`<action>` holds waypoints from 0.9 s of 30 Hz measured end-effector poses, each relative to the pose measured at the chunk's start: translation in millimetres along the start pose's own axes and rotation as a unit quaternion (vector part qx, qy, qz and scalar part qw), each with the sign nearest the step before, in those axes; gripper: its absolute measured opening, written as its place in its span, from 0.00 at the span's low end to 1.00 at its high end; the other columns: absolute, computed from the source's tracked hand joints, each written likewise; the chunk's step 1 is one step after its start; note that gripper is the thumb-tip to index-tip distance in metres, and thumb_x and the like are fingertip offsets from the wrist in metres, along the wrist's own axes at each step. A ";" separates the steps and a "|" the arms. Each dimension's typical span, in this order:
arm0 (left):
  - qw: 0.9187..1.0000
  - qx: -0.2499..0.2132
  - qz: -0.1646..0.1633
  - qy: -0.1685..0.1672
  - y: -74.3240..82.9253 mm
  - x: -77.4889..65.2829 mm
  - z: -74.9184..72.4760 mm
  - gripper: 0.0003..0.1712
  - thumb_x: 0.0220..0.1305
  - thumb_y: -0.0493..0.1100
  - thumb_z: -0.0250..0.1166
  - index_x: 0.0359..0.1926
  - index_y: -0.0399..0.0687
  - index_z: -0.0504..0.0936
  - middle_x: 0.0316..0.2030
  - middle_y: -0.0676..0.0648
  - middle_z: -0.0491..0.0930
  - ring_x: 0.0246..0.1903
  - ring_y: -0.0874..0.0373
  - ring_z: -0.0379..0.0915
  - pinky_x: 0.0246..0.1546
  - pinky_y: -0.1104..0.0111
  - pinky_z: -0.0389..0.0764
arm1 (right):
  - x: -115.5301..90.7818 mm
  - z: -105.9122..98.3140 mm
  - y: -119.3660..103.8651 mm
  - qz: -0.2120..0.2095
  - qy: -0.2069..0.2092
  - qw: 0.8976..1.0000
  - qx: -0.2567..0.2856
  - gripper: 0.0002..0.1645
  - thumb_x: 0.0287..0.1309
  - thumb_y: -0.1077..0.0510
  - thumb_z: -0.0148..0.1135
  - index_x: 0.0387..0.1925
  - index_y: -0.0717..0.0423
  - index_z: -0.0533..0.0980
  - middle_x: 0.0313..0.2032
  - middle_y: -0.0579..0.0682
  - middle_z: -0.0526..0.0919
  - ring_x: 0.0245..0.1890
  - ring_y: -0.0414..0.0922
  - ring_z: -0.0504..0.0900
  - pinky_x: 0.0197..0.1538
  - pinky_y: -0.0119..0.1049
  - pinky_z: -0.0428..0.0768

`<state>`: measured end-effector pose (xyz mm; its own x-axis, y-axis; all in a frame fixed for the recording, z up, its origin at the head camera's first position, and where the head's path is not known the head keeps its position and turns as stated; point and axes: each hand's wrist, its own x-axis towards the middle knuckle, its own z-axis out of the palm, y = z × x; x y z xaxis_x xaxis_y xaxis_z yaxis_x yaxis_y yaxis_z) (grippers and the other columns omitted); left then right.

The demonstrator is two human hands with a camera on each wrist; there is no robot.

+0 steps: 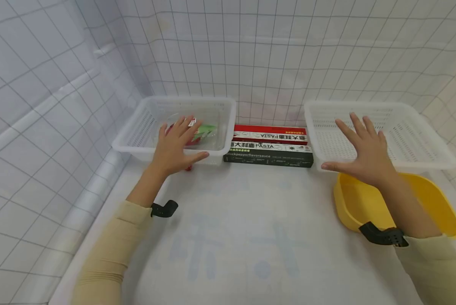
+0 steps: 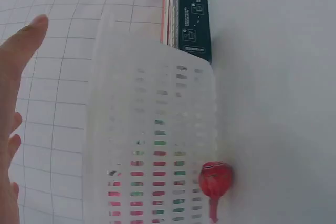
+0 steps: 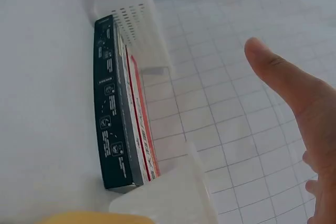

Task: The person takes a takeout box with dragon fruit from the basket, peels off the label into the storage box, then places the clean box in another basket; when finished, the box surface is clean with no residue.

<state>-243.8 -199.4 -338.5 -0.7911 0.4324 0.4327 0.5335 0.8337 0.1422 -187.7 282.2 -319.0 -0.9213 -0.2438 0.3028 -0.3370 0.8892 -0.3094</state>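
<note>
My left hand, fingers spread, hovers over the front of the left white basket. Inside that basket lies a clear plastic package with red and green on it, partly hidden by the hand. A red lollipop-like item with a stick lies on the table against the basket's front, seen in the left wrist view. My right hand, also spread and holding nothing, is above the front of the right white basket and the yellow tub. Whether either hand touches a basket rim cannot be told.
Between the baskets lie two pasta boxes, a red and white box behind a black and white box. A grid-patterned cloth wall rises behind and at the sides. The white tabletop has faint blue marks.
</note>
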 end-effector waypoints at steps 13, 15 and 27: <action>0.937 -0.170 -0.073 0.297 3.1 -49.0 34.0 0.23 0.62 0.41 0.58 0.56 0.34 0.77 0.51 0.38 0.79 0.52 0.45 0.73 0.55 0.60 0.72 | -25.0 48.2 -25.1 0.015 0.212 0.952 0.222 0.38 0.49 0.56 0.75 0.63 0.54 0.74 0.62 0.55 0.74 0.65 0.47 0.68 0.68 0.39 0.62; 0.917 -0.187 -0.122 0.330 4.7 -55.5 38.3 0.18 0.62 0.35 0.57 0.53 0.32 0.77 0.46 0.37 0.80 0.48 0.47 0.75 0.49 0.64 0.75 | -23.9 56.0 -29.5 0.022 0.234 0.941 0.244 0.32 0.50 0.61 0.73 0.59 0.57 0.77 0.57 0.55 0.79 0.61 0.40 0.72 0.63 0.29 0.65; 0.718 -0.443 -0.408 0.349 -19.4 -69.2 26.1 0.09 0.66 0.33 0.57 0.41 0.45 0.65 0.34 0.44 0.75 0.27 0.65 0.78 0.35 0.78 0.79 | -6.1 97.3 -48.4 0.047 0.204 0.916 0.341 0.21 0.58 0.66 0.67 0.53 0.62 0.78 0.48 0.59 0.83 0.48 0.34 0.76 0.53 0.26 0.71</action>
<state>-207.3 -236.6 -394.5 -0.7707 -0.6112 0.1801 0.2034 0.0319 0.9786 -184.6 203.0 -393.6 -0.8497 0.1105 0.5155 -0.4317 0.4153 -0.8007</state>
